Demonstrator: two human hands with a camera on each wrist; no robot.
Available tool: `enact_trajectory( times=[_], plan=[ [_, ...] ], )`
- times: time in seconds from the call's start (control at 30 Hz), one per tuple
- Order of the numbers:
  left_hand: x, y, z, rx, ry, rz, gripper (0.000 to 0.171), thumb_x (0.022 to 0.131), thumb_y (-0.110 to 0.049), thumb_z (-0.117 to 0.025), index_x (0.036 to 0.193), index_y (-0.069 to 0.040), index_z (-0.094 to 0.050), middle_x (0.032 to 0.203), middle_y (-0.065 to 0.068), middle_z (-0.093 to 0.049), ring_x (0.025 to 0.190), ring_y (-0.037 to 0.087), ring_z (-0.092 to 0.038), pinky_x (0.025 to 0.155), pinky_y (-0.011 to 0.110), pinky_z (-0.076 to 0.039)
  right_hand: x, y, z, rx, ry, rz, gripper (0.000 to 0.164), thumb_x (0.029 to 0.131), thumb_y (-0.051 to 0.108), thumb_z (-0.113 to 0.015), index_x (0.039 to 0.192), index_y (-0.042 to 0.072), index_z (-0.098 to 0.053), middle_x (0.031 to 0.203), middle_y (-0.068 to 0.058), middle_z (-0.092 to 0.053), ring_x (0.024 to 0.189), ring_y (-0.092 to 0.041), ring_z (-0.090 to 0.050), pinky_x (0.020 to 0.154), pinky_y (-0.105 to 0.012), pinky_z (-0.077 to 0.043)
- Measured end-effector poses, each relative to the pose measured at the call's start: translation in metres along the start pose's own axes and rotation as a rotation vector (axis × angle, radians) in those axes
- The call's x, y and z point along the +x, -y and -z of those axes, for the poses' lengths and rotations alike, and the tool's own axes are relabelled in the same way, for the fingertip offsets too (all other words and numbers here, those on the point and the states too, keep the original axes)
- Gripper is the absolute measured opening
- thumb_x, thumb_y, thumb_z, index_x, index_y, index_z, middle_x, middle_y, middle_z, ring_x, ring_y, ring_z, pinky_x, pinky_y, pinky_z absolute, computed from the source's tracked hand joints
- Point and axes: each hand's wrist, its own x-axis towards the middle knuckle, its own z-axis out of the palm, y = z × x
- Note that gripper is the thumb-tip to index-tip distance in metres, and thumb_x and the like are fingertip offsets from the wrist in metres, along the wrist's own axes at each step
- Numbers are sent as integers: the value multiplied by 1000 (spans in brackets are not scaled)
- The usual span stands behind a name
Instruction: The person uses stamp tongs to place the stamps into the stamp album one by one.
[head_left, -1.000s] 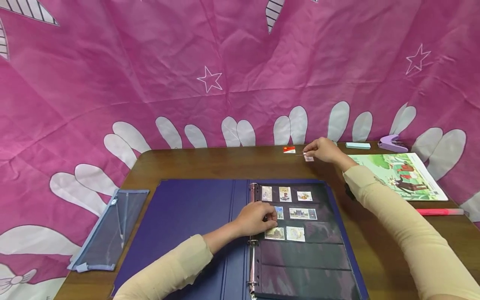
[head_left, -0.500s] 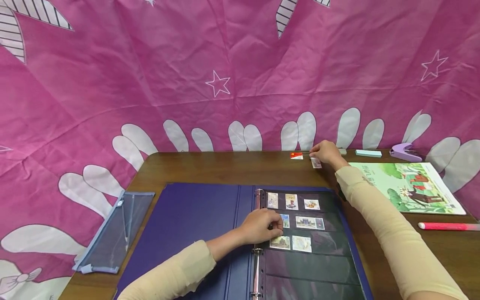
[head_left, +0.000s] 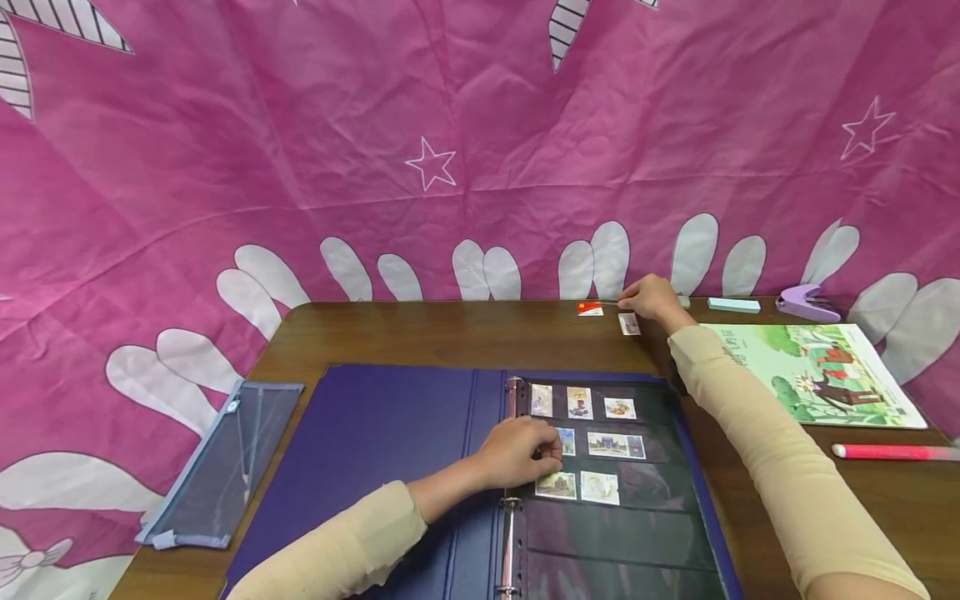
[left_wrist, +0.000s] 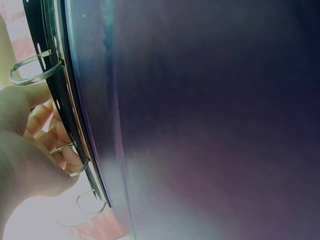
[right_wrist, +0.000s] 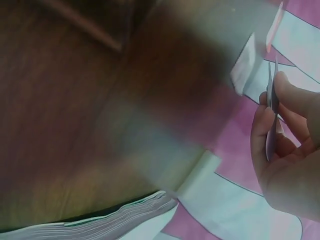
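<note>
My right hand holds slim metal tweezers at the back of the table. In the head view, the tweezers' tips point left toward a red-and-white stamp. A pinkish stamp lies just in front of the right hand. My left hand rests on the black pocket page of an open blue ring-binder stamp album, its fingers loosely bent. Stamps fill parts of the upper three rows, such as a wide building stamp. The left hand partly covers one blue stamp.
A picture book and a pink marker lie on the right. Behind the book are a light-blue bar and a purple hole punch. A blue mesh zip pouch lies left of the album. A pink curtain hangs behind.
The right hand has drawn back slightly from the pinkish stamp, which now shows in full on the table. The left hand stays on the page. The head view has shifted a little.
</note>
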Motion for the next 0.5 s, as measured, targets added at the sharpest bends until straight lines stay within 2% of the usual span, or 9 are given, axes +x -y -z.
enact_trajectory(
  times=[0.2,0.37,0.5],
  plan=[
    [0,0,2,-6,-4,-4,8,81,-27,-69,77,-23,-63,74,-12,-61,73,0,-50,79,20,-40,2,4,-3,-8,47,15,27,85,19,-63,103,0,-70,112,-21,-65,111,-43,-54,97,-50,-41],
    [1,-1,2,11,-11,-14,9,81,-28,-68,78,-23,-62,74,-11,-61,74,0,-49,77,19,-40,3,6,-5,3,30,-44,23,86,17,-62,100,1,-71,110,-21,-66,108,-41,-55,96,-49,-41],
    [-1,-1,0,1,-12,-8,8,81,-27,-69,77,-23,-63,73,-12,-61,73,0,-49,76,18,-39,3,5,-12,5,20,-50,23,88,16,-59,100,0,-71,110,-22,-66,106,-42,-55,95,-50,-42]
  ],
)
